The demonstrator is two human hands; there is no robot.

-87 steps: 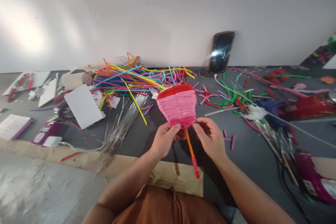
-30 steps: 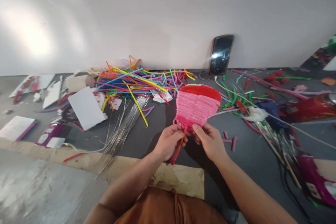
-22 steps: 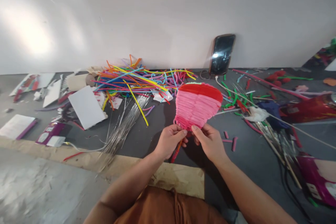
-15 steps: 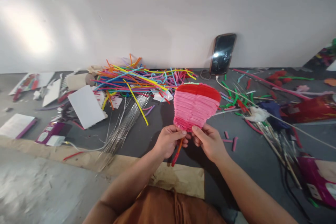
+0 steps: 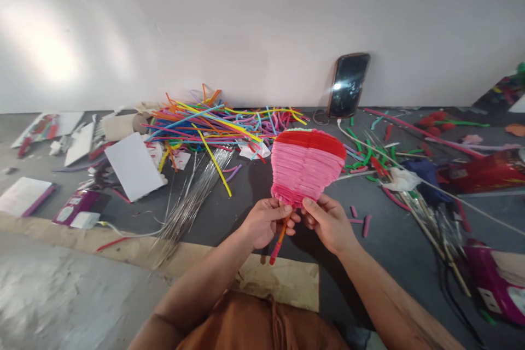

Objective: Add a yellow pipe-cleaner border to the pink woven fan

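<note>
A fan-shaped pipe-cleaner piece (image 5: 307, 167), pink with a red band near its top and a pale green edge, is held up in front of me. Its orange and red stem (image 5: 278, 243) points down toward the table's front edge. My left hand (image 5: 266, 221) pinches the narrow base where the stem begins. On the other side, my right hand (image 5: 328, 221) grips the base's lower right corner between thumb and fingers. Some fingertips of both hands are hidden behind the piece.
A heap of coloured pipe cleaners (image 5: 221, 123) lies at the back, with thin wires (image 5: 194, 197) before it. A phone (image 5: 348, 86) leans on the wall, its white cable (image 5: 381, 156) crossing rightward. At left are a white card (image 5: 134, 167) and a purple box (image 5: 76, 206).
The fan-shaped piece has tilted very slightly, and its stem has swung a little downward, showing more of its length. Both hands keep their grip.
</note>
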